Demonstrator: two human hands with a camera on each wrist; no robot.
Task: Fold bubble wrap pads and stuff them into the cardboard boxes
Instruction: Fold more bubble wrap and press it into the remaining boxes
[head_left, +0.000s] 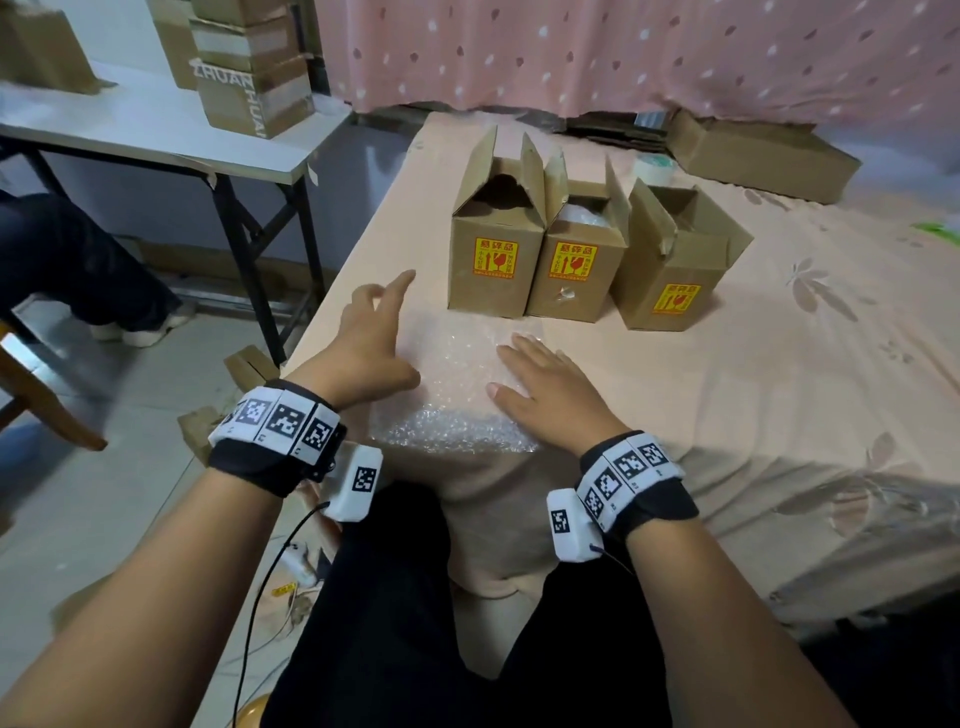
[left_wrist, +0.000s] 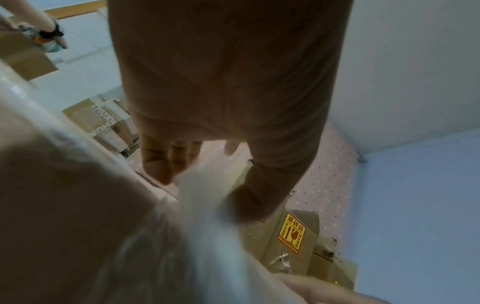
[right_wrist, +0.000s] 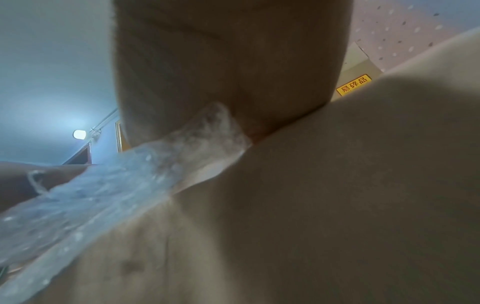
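Bubble wrap pad (head_left: 457, 384) flat under spread right hand (head_left: 545, 387); left hand (head_left: 371, 340) spread, beside its left edge.

Ahead of us three open cardboard boxes (head_left: 582, 249) stand side by side, touching, walling off the far side of the bubble wrap pad (head_left: 457, 384). We see bare bedsheet (head_left: 779, 364) to their right, and a narrow strip left of them before the bed edge.

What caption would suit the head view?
Right hand flattens a bubble wrap pad before three open cardboard boxes; left hand hovers.
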